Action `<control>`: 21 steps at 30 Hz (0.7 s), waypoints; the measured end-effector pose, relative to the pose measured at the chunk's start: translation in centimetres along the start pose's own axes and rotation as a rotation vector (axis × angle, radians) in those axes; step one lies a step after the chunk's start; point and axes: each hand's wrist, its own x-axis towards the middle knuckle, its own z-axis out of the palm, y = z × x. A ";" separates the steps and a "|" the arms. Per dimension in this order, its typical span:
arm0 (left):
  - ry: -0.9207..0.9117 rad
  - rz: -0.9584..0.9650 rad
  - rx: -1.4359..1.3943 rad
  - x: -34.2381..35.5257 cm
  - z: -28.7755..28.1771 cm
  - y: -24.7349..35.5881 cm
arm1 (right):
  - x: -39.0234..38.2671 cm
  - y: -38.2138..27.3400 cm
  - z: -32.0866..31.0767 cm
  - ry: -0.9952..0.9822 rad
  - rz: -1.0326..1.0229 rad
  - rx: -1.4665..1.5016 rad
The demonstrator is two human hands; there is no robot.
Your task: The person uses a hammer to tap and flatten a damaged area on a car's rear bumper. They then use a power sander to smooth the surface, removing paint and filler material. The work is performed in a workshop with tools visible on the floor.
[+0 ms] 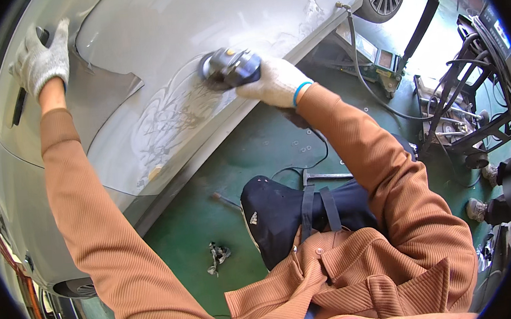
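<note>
My right hand [276, 81], in a pale work glove with a blue cuff edge, is closed around a dark power sander [228, 70]. The tool's round head rests against the side of a light grey car [155, 29], where swirling scuffed marks [185, 105] cover the lower panel. A darker sheet-like patch [106, 90] with a pointed end lies on the panel between my hands. At the upper left, my gloved left hand [43, 59] is spread on the car's side, fingers apart, next to a black strip [19, 106]. A small dark shape shows between its fingers.
A hose [355, 49] runs from a fitting on the sill to equipment on the right. A wheeled jack [380, 68] and a black-framed cart [473, 106] stand there. Crumpled scrap [218, 257] lies on the green floor [194, 224]. Another person's shoes [477, 209] show at right.
</note>
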 end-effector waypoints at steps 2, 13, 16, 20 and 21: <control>0.084 0.064 -0.135 -2.3 -2.6 2.0 | -0.2 1.2 -2.1 -0.028 0.094 0.012; -0.589 0.538 -0.257 -20.7 -5.3 22.1 | -7.2 18.2 -7.4 0.271 0.365 0.656; -0.510 0.535 -0.293 -19.4 -5.3 27.8 | -8.2 21.3 -7.3 0.348 0.424 0.788; -0.478 0.564 -0.268 -20.3 -6.2 31.7 | -9.1 23.7 -7.6 0.340 0.423 0.829; -0.479 0.580 -0.280 -21.0 -6.1 32.2 | -9.2 24.3 -7.8 0.333 0.426 0.817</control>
